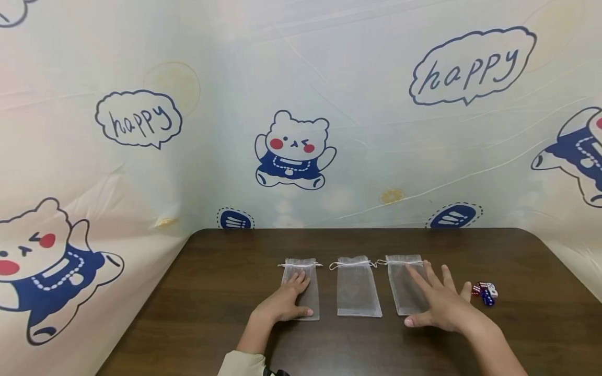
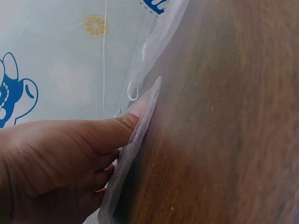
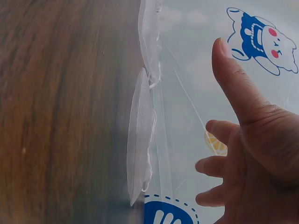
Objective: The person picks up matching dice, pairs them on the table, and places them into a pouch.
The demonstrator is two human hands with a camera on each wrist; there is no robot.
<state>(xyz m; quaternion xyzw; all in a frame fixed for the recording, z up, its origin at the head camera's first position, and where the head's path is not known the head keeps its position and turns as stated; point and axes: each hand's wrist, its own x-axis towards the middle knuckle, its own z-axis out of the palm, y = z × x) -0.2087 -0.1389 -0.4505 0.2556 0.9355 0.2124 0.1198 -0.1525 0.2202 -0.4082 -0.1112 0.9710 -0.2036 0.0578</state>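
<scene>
Probably light as paper, the three flat, sheer white mesh drawstring pouches (image 1: 358,290) lay side by side in a row on the dark brown wood-grain desk (image 1: 226,292). Their thin fabric looked soft and limp, likely somewhat slick, apt to slide or wrinkle under a push and perhaps to snag, though hardly breakable. The surest hold seemed to be a pinch at the gathered mouth near the white cords (image 1: 355,264), or at the stitched bottom edge (image 2: 125,165), which looked slightly stiffer. The left hand (image 1: 284,303) rested on the leftmost pouch, fingers extended and thumb near its bottom edge. The right hand (image 1: 444,305) was spread wide at the rightmost pouch, gripping nothing; in the right wrist view its fingers appeared apart from the mesh. The middle pouch lay between the hands, untouched. Counted, that made three pouches, each with its cords at the far end, plus one cluster of small red, white and blue dice (image 1: 487,296) just beyond the right hand, too tightly bunched to number surely.
</scene>
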